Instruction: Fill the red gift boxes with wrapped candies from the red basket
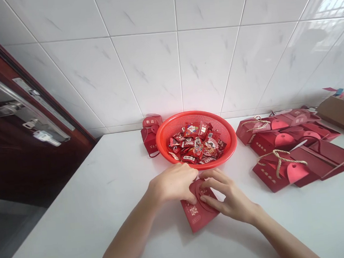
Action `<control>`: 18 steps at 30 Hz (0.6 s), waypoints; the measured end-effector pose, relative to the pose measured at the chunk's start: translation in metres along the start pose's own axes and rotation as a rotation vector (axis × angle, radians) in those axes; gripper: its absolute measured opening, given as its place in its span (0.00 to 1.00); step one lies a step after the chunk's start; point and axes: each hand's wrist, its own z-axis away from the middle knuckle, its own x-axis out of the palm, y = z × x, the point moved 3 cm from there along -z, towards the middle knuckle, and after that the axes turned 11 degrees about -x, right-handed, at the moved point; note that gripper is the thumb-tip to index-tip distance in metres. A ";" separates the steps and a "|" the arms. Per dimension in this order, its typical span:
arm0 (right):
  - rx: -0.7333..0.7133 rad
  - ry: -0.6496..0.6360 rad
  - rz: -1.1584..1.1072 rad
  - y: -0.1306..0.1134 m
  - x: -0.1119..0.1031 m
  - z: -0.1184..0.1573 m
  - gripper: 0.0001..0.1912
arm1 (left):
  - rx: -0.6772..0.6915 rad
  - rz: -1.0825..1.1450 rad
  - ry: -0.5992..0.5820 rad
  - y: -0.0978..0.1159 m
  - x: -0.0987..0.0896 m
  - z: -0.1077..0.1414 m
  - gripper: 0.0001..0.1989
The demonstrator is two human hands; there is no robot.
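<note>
A dark red gift box [198,218] with pale lettering lies on the white table in front of me. Around its left and far side my left hand [173,186] is closed, thumb on the near face and fingers over the far edge. My right hand [225,194] pinches the round flap on the box with thumb and fingers, covering part of it. Just beyond both hands stands a red plastic basket [228,140], holding many wrapped candies [197,143] in red packets.
Several red gift boxes [270,173], some with rope handles, stand on the right of the table [106,197]. One small red box [150,136] is left of the basket. A brown cardboard box [341,111] sits at far right. A door [17,129] with keys is at left; tiled wall behind.
</note>
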 end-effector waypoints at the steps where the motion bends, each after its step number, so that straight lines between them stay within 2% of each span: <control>1: -0.001 -0.007 -0.010 0.000 0.000 -0.001 0.04 | 0.017 0.008 -0.014 0.002 0.001 -0.001 0.15; 5: 0.021 -0.029 -0.024 -0.001 -0.001 -0.003 0.04 | 0.016 -0.002 -0.021 0.001 0.000 -0.003 0.16; 11: 0.009 -0.087 -0.033 -0.002 -0.004 -0.002 0.10 | 0.028 -0.013 -0.078 -0.004 0.000 -0.010 0.18; 18: 0.102 -0.319 -0.090 0.004 -0.006 0.003 0.31 | -0.005 0.094 -0.174 -0.008 0.002 -0.017 0.17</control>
